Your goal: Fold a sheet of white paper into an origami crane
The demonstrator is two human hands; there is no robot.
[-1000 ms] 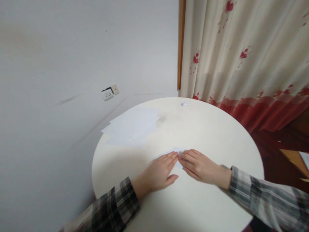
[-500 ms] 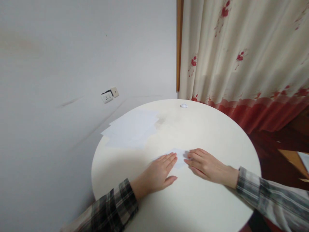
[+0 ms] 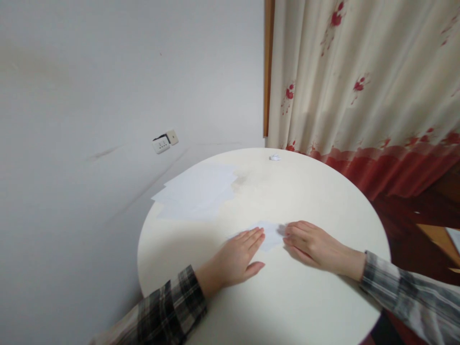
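A small piece of folded white paper (image 3: 271,235) lies on the round white table (image 3: 287,302), in front of me. My left hand (image 3: 239,256) rests flat across its left part, fingers stretched out together and thumb apart, and covers much of it. At the paper's right end is my right hand (image 3: 307,244), its fingers curled and pressed together at the tip. That tip is partly hidden under the fingers, so the exact grip is hard to see.
Loose white sheets (image 3: 197,191) overlap at the table's left back, jutting slightly past the edge. A crumpled bit of paper (image 3: 275,157) sits at the far edge. Behind are a wall with a socket (image 3: 161,144) and a flowered curtain (image 3: 359,96).
My right hand has slid a little to the right along the paper, toward its end. My left hand and the paper have stayed in place.
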